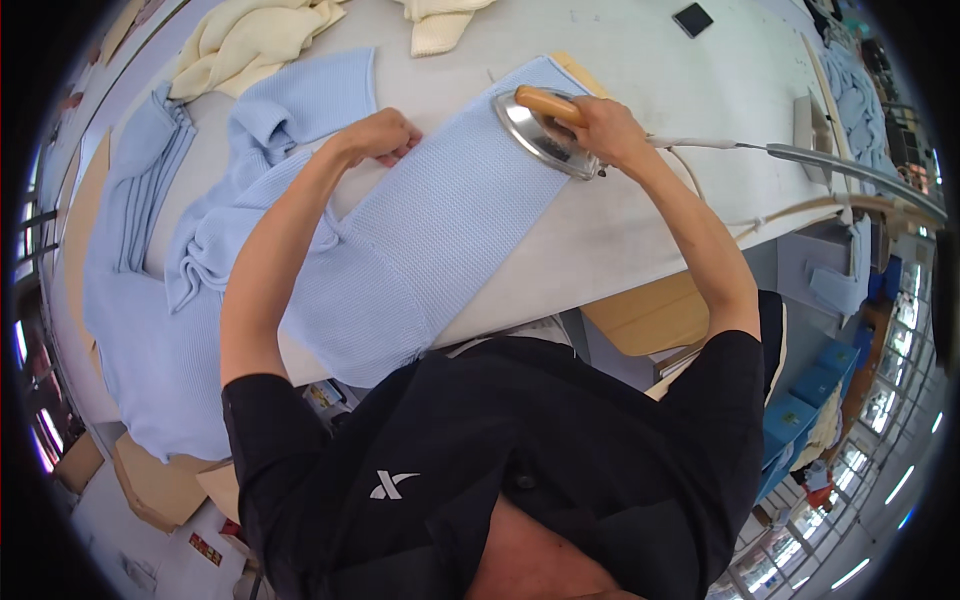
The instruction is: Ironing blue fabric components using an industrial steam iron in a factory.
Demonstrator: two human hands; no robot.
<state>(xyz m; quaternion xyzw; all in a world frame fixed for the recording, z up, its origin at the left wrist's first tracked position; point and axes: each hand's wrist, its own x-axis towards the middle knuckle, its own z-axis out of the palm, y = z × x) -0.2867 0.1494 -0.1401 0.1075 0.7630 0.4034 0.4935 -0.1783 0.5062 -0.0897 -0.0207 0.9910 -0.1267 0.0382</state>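
Note:
A light blue knitted garment [430,225] lies across the pale ironing table, one long flat part stretching away to the upper right. My right hand [608,130] is wrapped round the wooden handle of a silver iron [545,140], which rests on the far end of that flat part. At the left edge of the knit, my left hand [383,137] is closed with the fingers curled down at the fabric; whether a bit of it is pinched between them is hidden. A yellowish piece [575,70] peeks out beside the knit's far end.
More light blue knitwear [165,330] hangs over the table's left side. Cream knits [250,40] lie at the back, and a dark flat phone-like object [692,19] sits farther right. From the iron, a cord [700,143] runs right to a grey tube [850,165]. Blue boxes [790,420] stand at lower right.

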